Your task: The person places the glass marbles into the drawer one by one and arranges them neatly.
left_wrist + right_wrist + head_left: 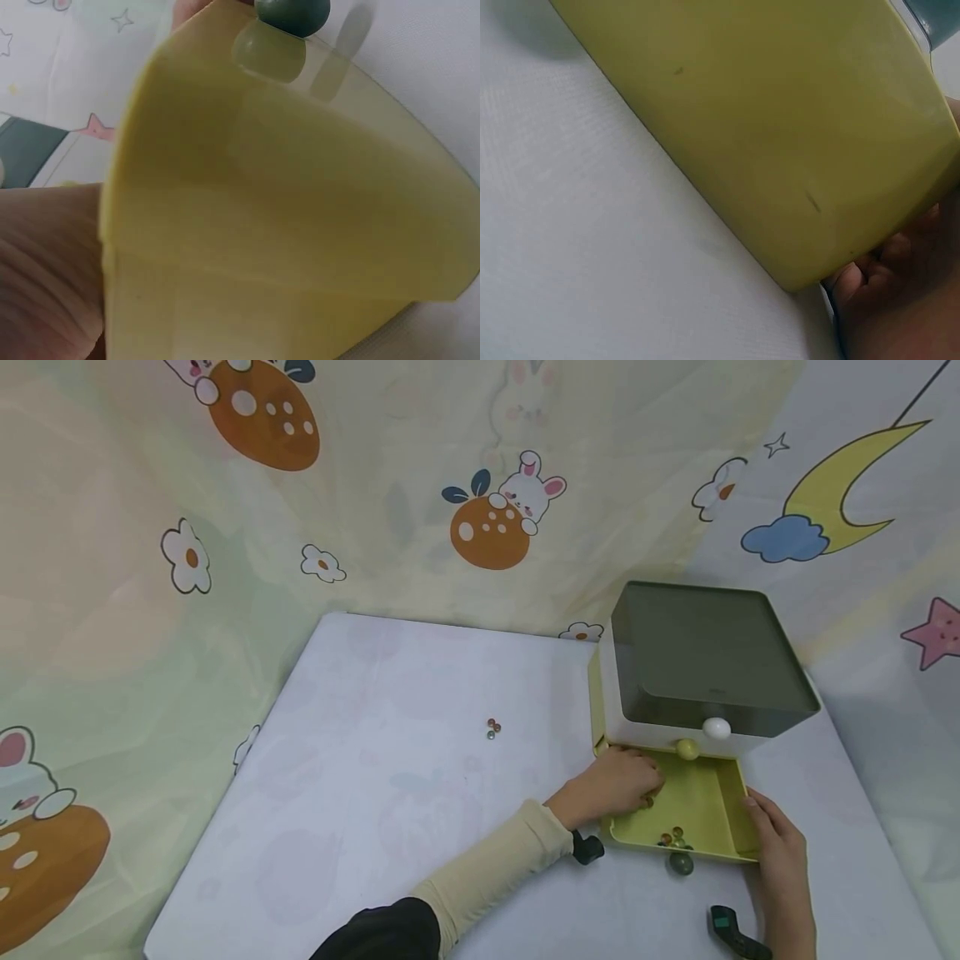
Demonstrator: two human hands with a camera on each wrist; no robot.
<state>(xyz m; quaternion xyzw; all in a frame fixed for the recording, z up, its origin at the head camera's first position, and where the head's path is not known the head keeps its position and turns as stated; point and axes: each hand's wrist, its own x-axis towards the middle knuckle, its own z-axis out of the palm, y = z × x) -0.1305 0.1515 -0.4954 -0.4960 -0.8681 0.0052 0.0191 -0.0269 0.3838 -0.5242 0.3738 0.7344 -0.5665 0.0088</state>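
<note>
A yellow-green drawer (pixel 701 789) stands pulled out of a small cabinet (pixel 705 647) at the right of the table. My left hand (pixel 618 783) reaches over the drawer's left side with bent fingers pointing down inside. Small round beads (pixel 649 802) show right at its fingertips; I cannot tell whether it pinches any. Several more beads (pixel 677 838) lie by the drawer's front wall, behind the green knob (pixel 681 863). My right hand (pixel 780 835) grips the drawer's right side; its curled fingers (pixel 896 251) show beside the drawer in the right wrist view.
Three small beads (pixel 492 728) sit on the white table (pixel 390 777), left of the drawer. The cabinet has a dark translucent top, with a white knob (pixel 716 728) and a yellow-green knob (pixel 687 749) above the open drawer. A patterned cloth (pixel 390 485) hangs behind.
</note>
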